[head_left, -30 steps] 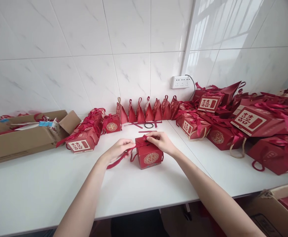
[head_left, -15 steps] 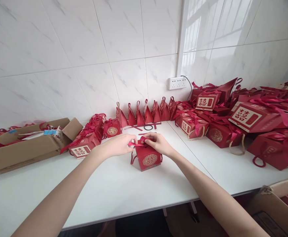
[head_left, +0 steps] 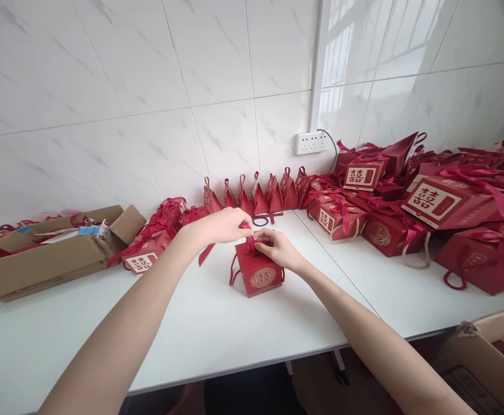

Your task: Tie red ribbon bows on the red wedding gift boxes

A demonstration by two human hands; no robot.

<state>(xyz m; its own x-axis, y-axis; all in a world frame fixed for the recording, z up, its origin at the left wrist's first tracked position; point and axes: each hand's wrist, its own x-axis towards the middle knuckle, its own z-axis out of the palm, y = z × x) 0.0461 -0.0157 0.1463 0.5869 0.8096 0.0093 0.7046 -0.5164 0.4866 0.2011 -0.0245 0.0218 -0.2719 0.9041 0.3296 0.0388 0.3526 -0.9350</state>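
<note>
A small red box [head_left: 260, 275] with a round gold emblem and rope handles at its sides stands upright on the white table. My left hand [head_left: 233, 225] is just above the box's top, its fingers closed on a red ribbon [head_left: 249, 242]. One ribbon end hangs down to the left of that hand. Against the top of the box rests my right hand [head_left: 277, 246], fingers pinched on the ribbon near its base. My fingers partly hide the ribbon's shape.
A row of red triangular boxes [head_left: 260, 202] stands by the wall, with a black ring [head_left: 260, 222] before it. Finished-looking red boxes [head_left: 379, 236] pile up at right. An open cardboard box [head_left: 40, 268] lies left; another carton [head_left: 472, 369] sits lower right.
My left hand has risen and moved right over the box, pulling the ribbon upward. My right hand stays at the box's top, and the view has shifted slightly.
</note>
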